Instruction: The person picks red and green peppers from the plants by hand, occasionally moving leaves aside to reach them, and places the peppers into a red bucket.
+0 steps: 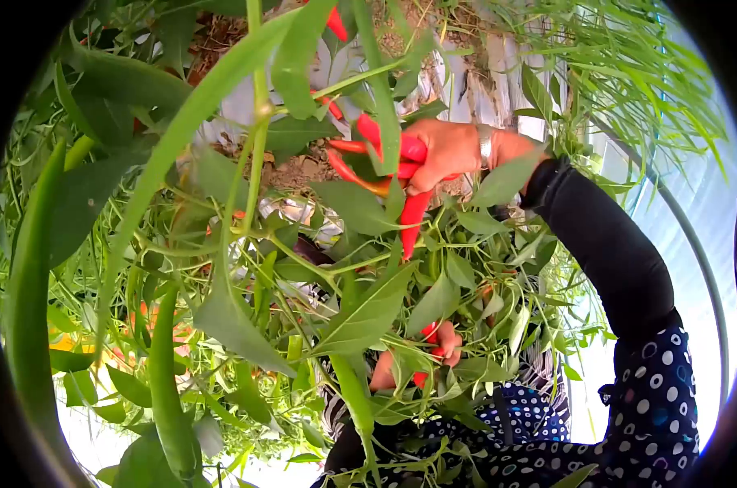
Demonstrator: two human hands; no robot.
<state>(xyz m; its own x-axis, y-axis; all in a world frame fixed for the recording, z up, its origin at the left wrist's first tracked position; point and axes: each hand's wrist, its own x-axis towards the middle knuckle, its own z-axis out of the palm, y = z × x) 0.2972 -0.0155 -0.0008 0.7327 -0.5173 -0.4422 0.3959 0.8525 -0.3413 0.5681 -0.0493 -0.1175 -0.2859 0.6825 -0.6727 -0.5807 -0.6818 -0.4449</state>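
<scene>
My right hand, with a silvery band at its wrist, is closed around several red chili peppers. Their tips stick out to the left and downward past my fingers. Lower in the view, my left hand shows only in part between leaves. Its fingers are curled on red chili peppers, and leaves cover the rest of that hand. Another red chili pepper hangs near the top edge, apart from both hands.
Pepper plants with long green chilies crowd the left and front, close to the camera. Pale ground sheeting and brown soil lie behind the leaves. A grey curved pipe and narrow grassy leaves are at right.
</scene>
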